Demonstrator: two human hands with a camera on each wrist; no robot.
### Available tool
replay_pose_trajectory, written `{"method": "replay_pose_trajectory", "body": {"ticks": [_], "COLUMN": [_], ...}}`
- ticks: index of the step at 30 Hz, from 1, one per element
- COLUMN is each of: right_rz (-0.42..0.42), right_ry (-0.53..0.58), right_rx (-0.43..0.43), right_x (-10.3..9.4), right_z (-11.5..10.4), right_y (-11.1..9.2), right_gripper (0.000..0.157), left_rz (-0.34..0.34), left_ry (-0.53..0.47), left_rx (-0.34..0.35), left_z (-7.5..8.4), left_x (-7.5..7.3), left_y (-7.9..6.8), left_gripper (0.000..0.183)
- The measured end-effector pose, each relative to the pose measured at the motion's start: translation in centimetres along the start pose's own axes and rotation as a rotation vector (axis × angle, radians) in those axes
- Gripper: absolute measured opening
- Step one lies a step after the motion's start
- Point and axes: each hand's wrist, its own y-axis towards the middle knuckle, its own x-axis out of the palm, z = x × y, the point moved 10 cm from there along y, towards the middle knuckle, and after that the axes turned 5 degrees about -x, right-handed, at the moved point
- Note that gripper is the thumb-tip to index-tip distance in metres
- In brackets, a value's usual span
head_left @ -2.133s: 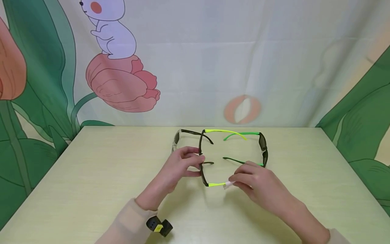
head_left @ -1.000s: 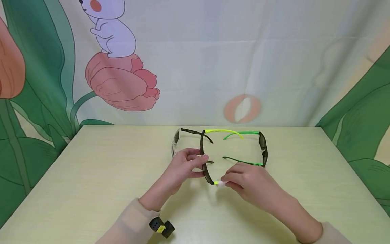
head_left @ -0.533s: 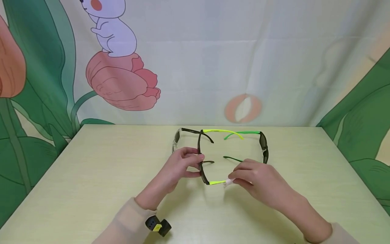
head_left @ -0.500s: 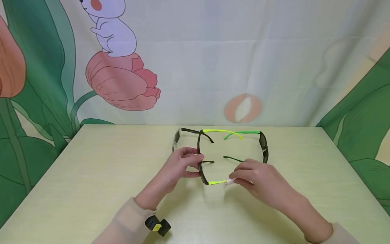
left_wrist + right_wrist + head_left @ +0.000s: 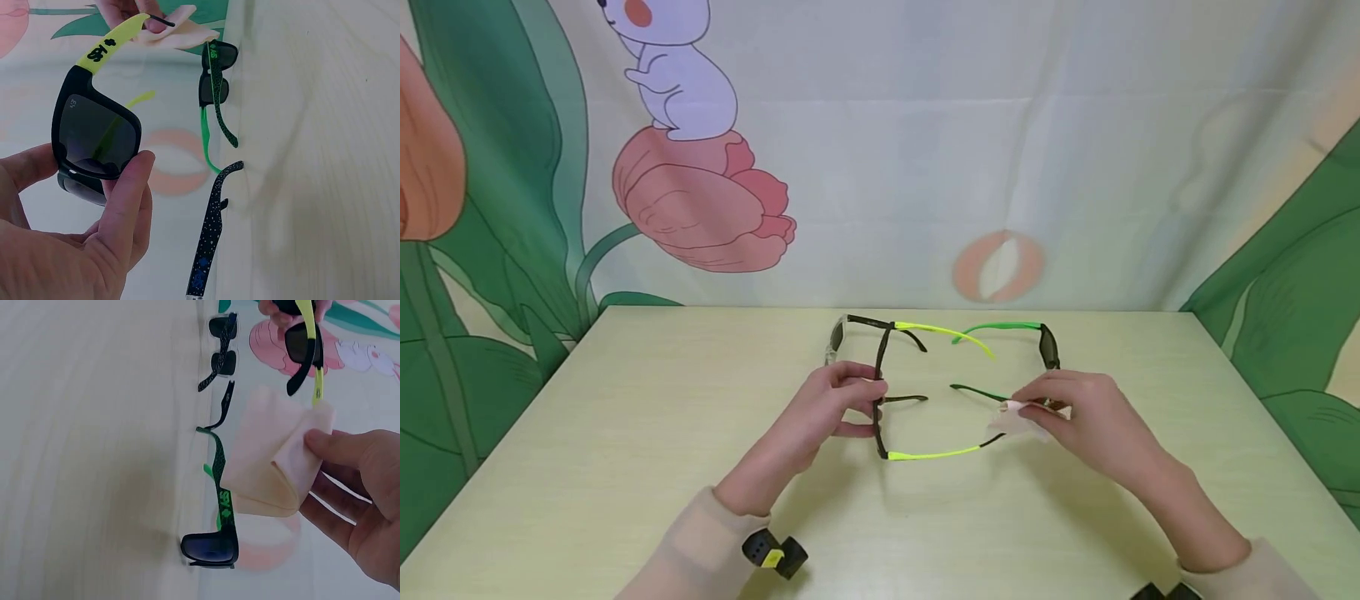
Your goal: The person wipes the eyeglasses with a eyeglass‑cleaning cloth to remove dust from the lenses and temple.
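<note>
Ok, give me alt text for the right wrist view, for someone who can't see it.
The right hand holds a folded pale cloth; beyond it, the left hand grips yellow-armed sunglasses. On the table rest green-and-black sunglasses and, farther off, clear-framed sunglasses.

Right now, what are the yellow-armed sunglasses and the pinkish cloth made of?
The yellow-armed sunglasses are probably plastic, smooth with a slight sheen: they have clean, moulded-looking curves and solid bright colour. The pinkish cloth looks like soft, matte fabric, because it folds over easily; which fibre, I can't tell.
</note>
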Motion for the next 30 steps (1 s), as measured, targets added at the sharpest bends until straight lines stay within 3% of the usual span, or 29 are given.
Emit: {"method": "replay_pose_trajectory", "body": {"ticks": [8, 12, 25, 30], "right_rz": [0.179, 0.252, 0.37, 0.364], "right_ry": [-0.068, -0.094, -0.073, -0.038], "right_rx": [0.237, 0.308, 0.37, 0.356], "right_x": [-2.1, -2.9, -4.0, -3.7], "right_z": [3.0, 3.6, 4.1, 4.1], "right_y": [-0.4, -0.7, -0.9, -0.9], "right_gripper": [0.015, 0.013, 0.011, 0.013], "left_rz": [-0.022, -0.041, -0.081, -0.108], "left_ry": [0.014, 0.023, 0.047, 0.044], "left_rx": [-0.002, 0.003, 0.013, 0.013], "left_z": [-0.2, -0.2, -0.1, -0.2], "left_x": [0.6, 0.9, 1.5, 1.8], "left_y": [-0.2, -0.2, -0.4, -0.4], "left_gripper": [0.049, 0.05, 0.051, 0.052]}}
